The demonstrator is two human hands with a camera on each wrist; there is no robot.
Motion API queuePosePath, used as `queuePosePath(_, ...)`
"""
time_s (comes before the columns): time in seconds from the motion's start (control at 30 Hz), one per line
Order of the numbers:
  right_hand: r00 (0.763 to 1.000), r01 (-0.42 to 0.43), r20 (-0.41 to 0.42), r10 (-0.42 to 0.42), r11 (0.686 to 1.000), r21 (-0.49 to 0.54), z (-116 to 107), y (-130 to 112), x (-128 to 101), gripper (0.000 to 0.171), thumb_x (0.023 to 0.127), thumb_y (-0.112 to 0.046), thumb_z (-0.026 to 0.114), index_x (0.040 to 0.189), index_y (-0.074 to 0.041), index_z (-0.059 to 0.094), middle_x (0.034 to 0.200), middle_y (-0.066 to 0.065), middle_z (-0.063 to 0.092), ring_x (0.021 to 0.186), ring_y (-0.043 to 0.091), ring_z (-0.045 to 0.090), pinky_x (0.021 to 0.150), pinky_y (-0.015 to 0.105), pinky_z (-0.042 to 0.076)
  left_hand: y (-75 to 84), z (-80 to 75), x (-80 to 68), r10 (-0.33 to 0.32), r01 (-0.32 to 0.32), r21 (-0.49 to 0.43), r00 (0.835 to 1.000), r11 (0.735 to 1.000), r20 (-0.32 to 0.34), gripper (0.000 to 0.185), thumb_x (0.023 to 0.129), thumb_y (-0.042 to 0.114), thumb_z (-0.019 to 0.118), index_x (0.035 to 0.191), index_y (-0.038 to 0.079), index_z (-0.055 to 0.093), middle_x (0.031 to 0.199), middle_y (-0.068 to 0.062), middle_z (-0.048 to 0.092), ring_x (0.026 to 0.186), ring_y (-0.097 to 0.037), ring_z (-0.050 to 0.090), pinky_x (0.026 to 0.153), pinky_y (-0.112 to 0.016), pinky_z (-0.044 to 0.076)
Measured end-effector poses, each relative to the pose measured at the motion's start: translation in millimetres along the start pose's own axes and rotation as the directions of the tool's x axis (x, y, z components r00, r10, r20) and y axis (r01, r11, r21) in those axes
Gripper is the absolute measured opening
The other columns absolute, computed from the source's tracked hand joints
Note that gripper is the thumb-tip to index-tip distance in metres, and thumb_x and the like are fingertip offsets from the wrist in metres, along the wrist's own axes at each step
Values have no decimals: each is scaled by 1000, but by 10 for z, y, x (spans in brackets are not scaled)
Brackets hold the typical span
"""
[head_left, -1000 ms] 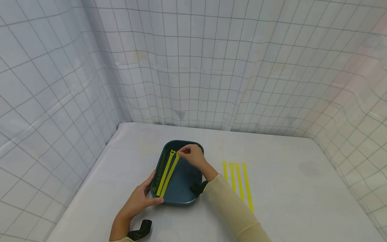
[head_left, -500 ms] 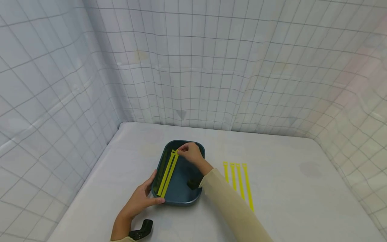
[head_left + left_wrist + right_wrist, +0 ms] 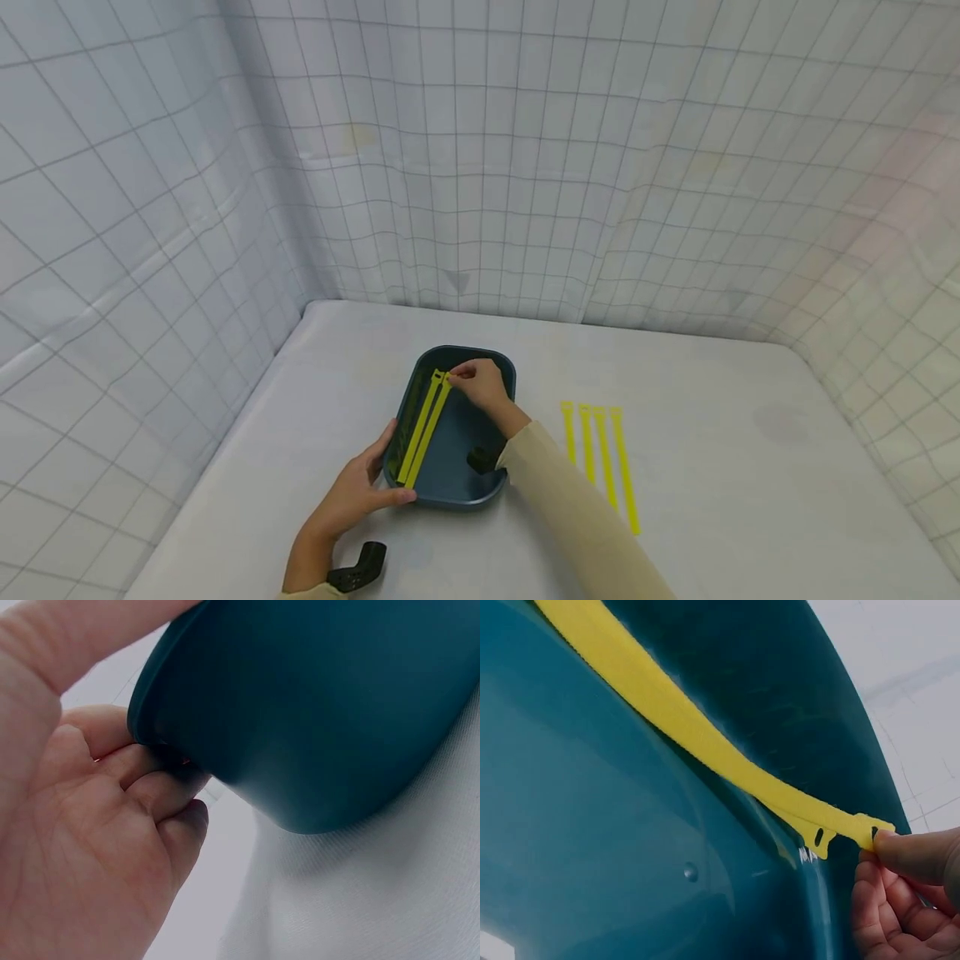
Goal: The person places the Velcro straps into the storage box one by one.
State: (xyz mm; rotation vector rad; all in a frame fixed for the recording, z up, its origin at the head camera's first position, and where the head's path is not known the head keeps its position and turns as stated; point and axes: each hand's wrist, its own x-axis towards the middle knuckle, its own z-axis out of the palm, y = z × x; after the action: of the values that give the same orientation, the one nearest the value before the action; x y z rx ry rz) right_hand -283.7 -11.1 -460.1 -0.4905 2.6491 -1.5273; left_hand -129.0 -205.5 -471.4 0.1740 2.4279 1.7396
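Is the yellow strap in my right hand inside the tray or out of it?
Inside, though held: the head view shows the strap lying lengthwise within the tray, your right hand pinching its far end.

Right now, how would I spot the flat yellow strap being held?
Find the dark teal, rounded rectangular tray on the white cloth-covered table. Inside, just right of a matching yellow strap, is the held strap. It alone is pinched at its far end by the right hand.

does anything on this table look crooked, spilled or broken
Nothing stands out. Four yellow straps lie in a row on the table, two more straps run side by side in the tray, one pinched by the right grip, and no spill or damage shows.
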Motion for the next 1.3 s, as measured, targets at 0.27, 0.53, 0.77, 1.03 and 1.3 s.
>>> queuePosePath(0.27, 1000, -27, 0, 27, 1000, 5, 1, 7, 31, 13, 86, -9, 64, 93, 0, 70, 90, 10, 67, 78, 20, 63, 66, 28, 53, 28, 7, -15, 22, -22, -16, 1000, 1000, 16, 100, 72, 17, 80, 148, 12, 15, 151, -9, 13, 135, -28, 17, 106, -48, 20)
queuePosePath(0.53, 999, -47, 10, 47, 999, 0, 21, 17, 46, 13, 87, -6, 63, 95, 2, 70, 91, 12, 67, 78, 20, 63, 66, 28, 53, 45, 7, -30, 17, -16, -23, 1000, 1000, 13, 101, 72, 17, 80, 148, 12, 15, 151, -9, 13, 135, -27, 16, 106, -47, 20)
queuePosePath(0.77, 997, -75, 1, 75, 997, -8, 28, 19, 76, 14, 87, -4, 62, 96, 3, 70, 90, 13, 67, 77, 21, 63, 66, 27, 54, 43, 2, -33, 18, -17, -22, 1000, 1000, 14, 100, 72, 17, 80, 148, 13, 15, 151, -9, 13, 135, -28, 15, 106, -48, 19)
queuePosePath(1.03, 993, -119, 20, 119, 993, 3, 30, 11, 86, 15, 87, -6, 62, 97, 3, 70, 90, 12, 67, 74, 20, 63, 63, 28, 54, 39, -6, -34, 24, -23, -19, 1000, 1000, 18, 99, 73, 17, 79, 148, 13, 15, 151, -9, 13, 135, -29, 16, 105, -48, 19)
queuePosePath(1.3, 988, -152, 37, 151, 988, 9, 44, 18, 102, 17, 87, -6, 62, 99, 4, 69, 91, 13, 67, 76, 21, 64, 63, 28, 54, 35, -7, -31, 35, -35, -30, 999, 999, 15, 100, 72, 16, 79, 148, 11, 15, 151, -10, 13, 136, -28, 14, 106, -47, 18)
